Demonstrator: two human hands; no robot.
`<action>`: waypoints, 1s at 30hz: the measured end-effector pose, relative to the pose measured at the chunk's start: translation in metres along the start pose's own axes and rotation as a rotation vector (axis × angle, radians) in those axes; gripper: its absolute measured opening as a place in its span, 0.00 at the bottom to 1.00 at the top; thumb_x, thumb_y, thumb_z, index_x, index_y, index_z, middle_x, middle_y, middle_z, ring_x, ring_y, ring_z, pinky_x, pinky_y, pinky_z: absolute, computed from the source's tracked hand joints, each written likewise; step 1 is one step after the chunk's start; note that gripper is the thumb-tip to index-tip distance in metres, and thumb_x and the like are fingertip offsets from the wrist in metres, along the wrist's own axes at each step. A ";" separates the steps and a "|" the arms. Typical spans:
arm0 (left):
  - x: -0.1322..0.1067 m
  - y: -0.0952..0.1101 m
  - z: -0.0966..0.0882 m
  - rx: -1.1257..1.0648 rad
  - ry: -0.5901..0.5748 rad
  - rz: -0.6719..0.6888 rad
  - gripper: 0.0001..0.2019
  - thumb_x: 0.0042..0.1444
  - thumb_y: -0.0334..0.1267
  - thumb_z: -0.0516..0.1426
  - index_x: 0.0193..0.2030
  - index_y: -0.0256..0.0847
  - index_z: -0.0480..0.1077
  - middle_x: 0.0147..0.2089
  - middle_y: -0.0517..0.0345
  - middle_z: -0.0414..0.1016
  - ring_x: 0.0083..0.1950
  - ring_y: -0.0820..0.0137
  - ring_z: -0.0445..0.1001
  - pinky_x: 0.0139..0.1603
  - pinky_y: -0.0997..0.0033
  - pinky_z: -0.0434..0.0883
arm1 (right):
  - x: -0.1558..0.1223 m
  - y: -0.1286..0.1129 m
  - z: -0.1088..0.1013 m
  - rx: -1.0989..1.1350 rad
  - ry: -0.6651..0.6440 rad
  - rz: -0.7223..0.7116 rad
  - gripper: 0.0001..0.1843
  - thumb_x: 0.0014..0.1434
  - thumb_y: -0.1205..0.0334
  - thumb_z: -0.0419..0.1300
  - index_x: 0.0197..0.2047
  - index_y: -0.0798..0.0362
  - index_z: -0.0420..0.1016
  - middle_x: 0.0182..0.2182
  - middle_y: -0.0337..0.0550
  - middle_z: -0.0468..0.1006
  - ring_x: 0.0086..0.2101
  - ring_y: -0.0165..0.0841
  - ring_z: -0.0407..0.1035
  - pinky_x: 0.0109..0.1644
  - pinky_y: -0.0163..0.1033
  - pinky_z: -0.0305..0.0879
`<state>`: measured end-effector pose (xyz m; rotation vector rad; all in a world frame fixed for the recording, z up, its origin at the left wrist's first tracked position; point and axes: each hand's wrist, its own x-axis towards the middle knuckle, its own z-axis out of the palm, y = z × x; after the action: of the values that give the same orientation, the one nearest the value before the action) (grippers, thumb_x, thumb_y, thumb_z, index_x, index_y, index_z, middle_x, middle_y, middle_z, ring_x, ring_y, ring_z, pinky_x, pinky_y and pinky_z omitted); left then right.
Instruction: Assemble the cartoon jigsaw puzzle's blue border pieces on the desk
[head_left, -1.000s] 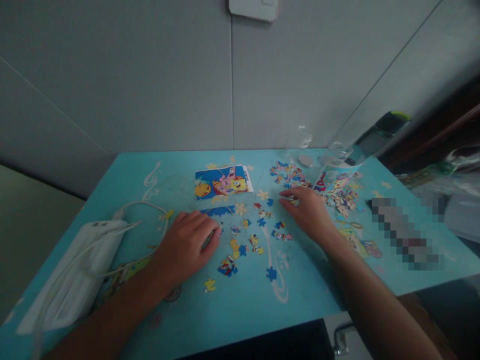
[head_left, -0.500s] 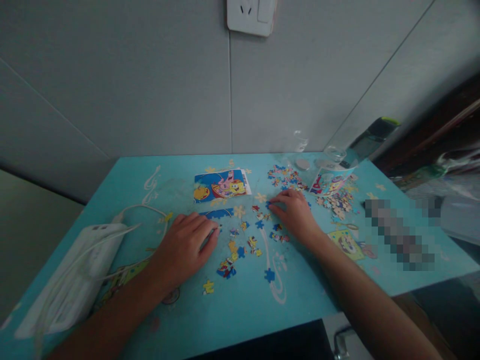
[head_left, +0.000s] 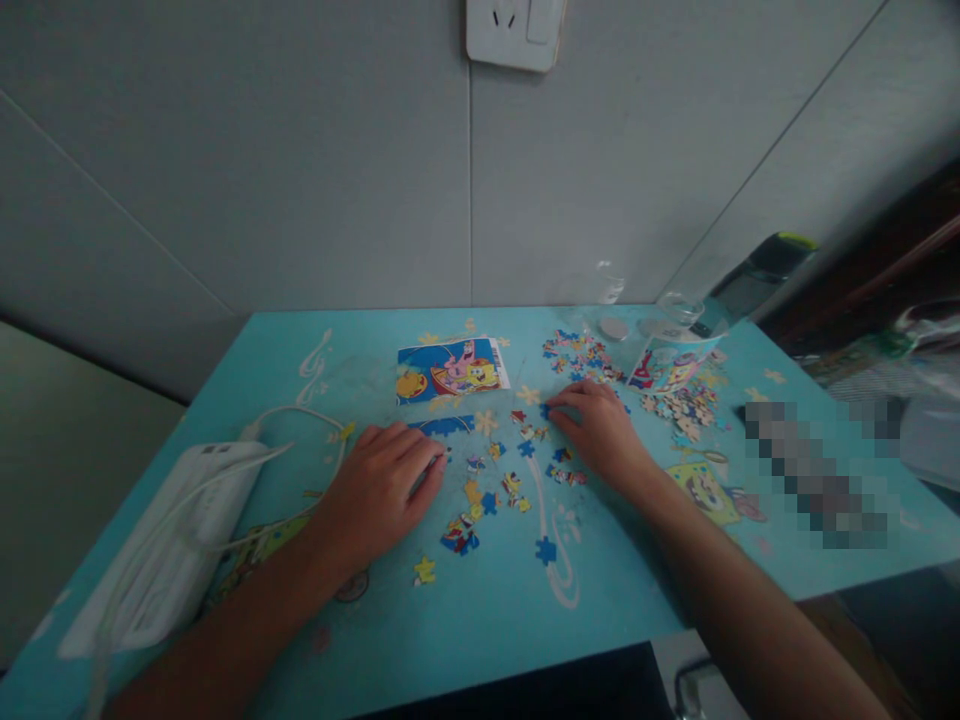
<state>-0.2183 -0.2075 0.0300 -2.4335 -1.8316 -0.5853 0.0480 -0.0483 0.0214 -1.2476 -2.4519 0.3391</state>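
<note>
My left hand (head_left: 386,478) rests low over the table with its fingers curled and thumb drawn in. A small bit of a puzzle piece (head_left: 448,451) peeks out at its fingertips; most of it is hidden. Just beyond lies a joined blue strip of puzzle pieces (head_left: 450,425). My right hand (head_left: 596,425) pinches a blue puzzle piece (head_left: 545,411) between thumb and fingers, close to the tabletop. Between the hands are scattered loose pieces, a joined colourful cluster (head_left: 460,536), a blue piece (head_left: 546,550) and a yellow piece (head_left: 424,571). Behind them lies the cartoon picture card (head_left: 450,370).
Piles of puzzle pieces (head_left: 577,352) lie at the back right, beside a clear tub with a cartoon label (head_left: 667,362). A white power strip (head_left: 169,550) with cables takes up the left side. A dark bottle (head_left: 765,275) stands near the wall. A blurred-out object (head_left: 817,475) lies on the right.
The whole view has shifted slightly, with everything appearing a little further right. Both hands stay in nearly the same places over the table, and the pieces around them look unchanged.
</note>
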 end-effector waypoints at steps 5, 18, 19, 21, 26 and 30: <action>0.000 0.000 0.000 -0.003 0.003 -0.004 0.07 0.67 0.35 0.51 0.42 0.40 0.71 0.39 0.54 0.74 0.43 0.62 0.71 0.47 0.57 0.64 | -0.001 0.000 0.000 -0.002 -0.001 -0.008 0.11 0.64 0.63 0.61 0.47 0.48 0.83 0.44 0.48 0.78 0.47 0.42 0.70 0.56 0.49 0.64; 0.001 0.002 -0.001 -0.012 -0.002 -0.008 0.07 0.67 0.35 0.51 0.43 0.40 0.71 0.39 0.54 0.75 0.43 0.62 0.71 0.47 0.57 0.65 | 0.000 0.000 -0.001 0.004 0.009 -0.019 0.11 0.64 0.61 0.60 0.45 0.49 0.83 0.43 0.48 0.78 0.45 0.41 0.71 0.55 0.47 0.63; 0.001 0.002 -0.001 -0.011 -0.003 -0.007 0.07 0.67 0.35 0.51 0.43 0.40 0.71 0.39 0.54 0.75 0.43 0.62 0.71 0.47 0.57 0.65 | -0.001 0.000 -0.001 0.007 0.012 -0.021 0.11 0.65 0.60 0.59 0.45 0.49 0.83 0.43 0.48 0.78 0.45 0.41 0.71 0.55 0.47 0.63; 0.000 0.001 -0.001 -0.009 -0.004 -0.005 0.07 0.67 0.35 0.51 0.43 0.40 0.71 0.39 0.54 0.75 0.43 0.62 0.71 0.47 0.57 0.65 | -0.001 -0.001 -0.002 0.011 0.021 -0.028 0.11 0.65 0.60 0.58 0.44 0.50 0.83 0.42 0.48 0.79 0.45 0.41 0.71 0.54 0.46 0.64; 0.000 -0.001 0.001 -0.002 0.004 0.002 0.07 0.66 0.34 0.51 0.42 0.41 0.71 0.39 0.54 0.75 0.43 0.62 0.70 0.47 0.57 0.65 | -0.001 -0.004 -0.004 0.017 0.045 -0.028 0.13 0.67 0.59 0.56 0.44 0.51 0.82 0.42 0.48 0.79 0.45 0.41 0.71 0.54 0.46 0.64; -0.001 0.000 0.001 0.000 -0.005 0.004 0.07 0.67 0.35 0.51 0.43 0.41 0.70 0.39 0.54 0.74 0.43 0.62 0.70 0.47 0.57 0.64 | -0.001 -0.005 -0.005 0.023 0.057 -0.024 0.13 0.67 0.59 0.55 0.43 0.50 0.82 0.42 0.48 0.80 0.45 0.41 0.72 0.54 0.46 0.64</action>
<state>-0.2184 -0.2075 0.0286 -2.4396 -1.8283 -0.5794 0.0470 -0.0519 0.0273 -1.2006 -2.4058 0.3200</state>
